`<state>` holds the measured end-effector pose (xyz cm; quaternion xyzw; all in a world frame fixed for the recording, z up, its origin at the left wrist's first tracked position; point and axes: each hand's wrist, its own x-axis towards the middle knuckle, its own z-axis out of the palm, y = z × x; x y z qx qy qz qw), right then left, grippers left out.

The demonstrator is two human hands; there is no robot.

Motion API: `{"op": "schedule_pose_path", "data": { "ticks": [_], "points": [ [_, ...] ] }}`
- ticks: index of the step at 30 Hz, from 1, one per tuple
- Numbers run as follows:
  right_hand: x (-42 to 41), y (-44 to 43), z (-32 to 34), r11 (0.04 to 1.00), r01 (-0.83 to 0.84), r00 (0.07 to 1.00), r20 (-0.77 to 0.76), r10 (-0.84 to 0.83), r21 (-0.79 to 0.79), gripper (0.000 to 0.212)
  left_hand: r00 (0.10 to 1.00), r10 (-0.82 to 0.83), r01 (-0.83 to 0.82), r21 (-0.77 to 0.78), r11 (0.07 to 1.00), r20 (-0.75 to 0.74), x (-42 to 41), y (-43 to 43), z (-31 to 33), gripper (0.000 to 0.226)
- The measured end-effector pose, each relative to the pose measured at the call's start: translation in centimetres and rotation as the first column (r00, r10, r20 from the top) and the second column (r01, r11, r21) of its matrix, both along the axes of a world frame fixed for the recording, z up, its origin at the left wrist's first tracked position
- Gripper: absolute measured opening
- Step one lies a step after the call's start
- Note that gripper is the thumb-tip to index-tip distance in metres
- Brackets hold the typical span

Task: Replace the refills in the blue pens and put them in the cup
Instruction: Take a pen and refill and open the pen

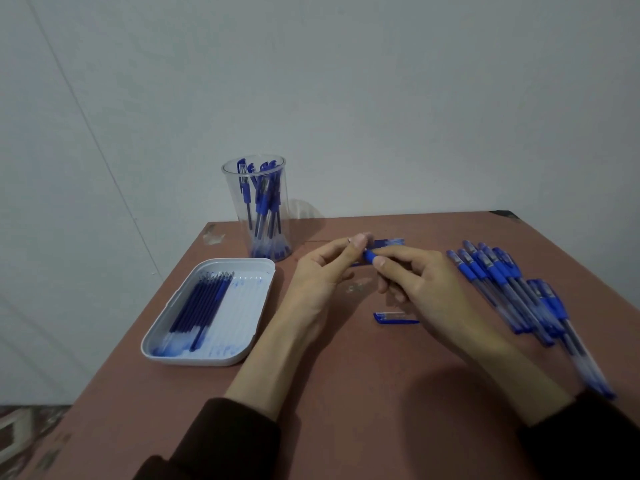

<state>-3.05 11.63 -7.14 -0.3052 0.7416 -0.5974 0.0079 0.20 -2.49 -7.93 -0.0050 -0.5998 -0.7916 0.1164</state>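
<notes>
**Right grip and left grip on one blue plastic pen**

Right grip wraps the barrel; left grip pinches at the tip end, though blur hides the exact contact. Hazard: a loosened tip or refill may slip from the pinch and roll off the reddish-brown table. Just beside right grip: loose blue cap. Left of left grip: white tray of blue refills. Beyond left grip: clear plastic cup of pens. Pale wall behind.

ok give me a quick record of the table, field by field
hands: left hand and right hand both hold one blue pen above the table
cup: clear, upright at the back, finished pens inside
tray: white, left side, blue refills inside
loose pens: piled on the right
cap: lying on the table by the right hand
</notes>
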Motion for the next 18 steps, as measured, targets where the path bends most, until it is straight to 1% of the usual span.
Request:
{"op": "schedule_pose_path", "data": {
  "ticks": [2,3,5,8,10,12,15,18],
  "points": [
    [-0.16,0.06,0.21,0.998,-0.005,1.000,0.021,0.006,-0.058,0.022,0.998,0.060,-0.060,-0.004,0.998,0.006,-0.25,-0.30,-0.12,0.038],
    [-0.30,0.07,0.22,0.997,0.005,1.000,0.024,-0.003,-0.079,0.023,0.996,0.085,-0.085,-0.002,0.996,0.005,-0.39,-0.50,-0.25,0.032],
    [-0.56,0.05,0.02,0.996,0.047,0.999,0.012,-0.046,-0.072,0.021,0.995,0.102,-0.102,-0.009,0.995,0.007,-0.39,-0.60,-0.20,0.023],
    [-0.60,-0.04,-0.42,0.995,0.095,0.995,-0.016,-0.096,-0.020,0.018,0.998,0.055,-0.055,-0.034,0.998,-0.003,-0.16,-0.32,-0.21,0.035],
    [-0.30,-0.09,-0.24,0.998,0.061,0.998,-0.005,-0.061,-0.008,0.018,0.999,0.051,-0.052,-0.021,0.998,-0.014,-0.05,-0.25,-0.12,0.036],
    [-0.14,-0.02,0.09,0.999,-0.018,0.995,0.100,0.023,-0.051,0.023,0.998,0.055,-0.056,-0.035,0.998,-0.028,-0.07,-0.29,-0.13,0.031],
    [-0.37,0.26,0.40,0.986,-0.115,0.943,0.300,0.148,-0.124,0.027,0.999,0.020,-0.021,-0.035,0.999,-0.034,-0.04,-0.28,-0.05,0.026],
    [-0.64,0.43,0.37,0.957,-0.203,0.849,0.449,0.278,-0.208,0.028,0.997,-0.061,0.064,0.069,0.996,-0.043,0.41,0.04,0.45,0.017]
  ]
}}
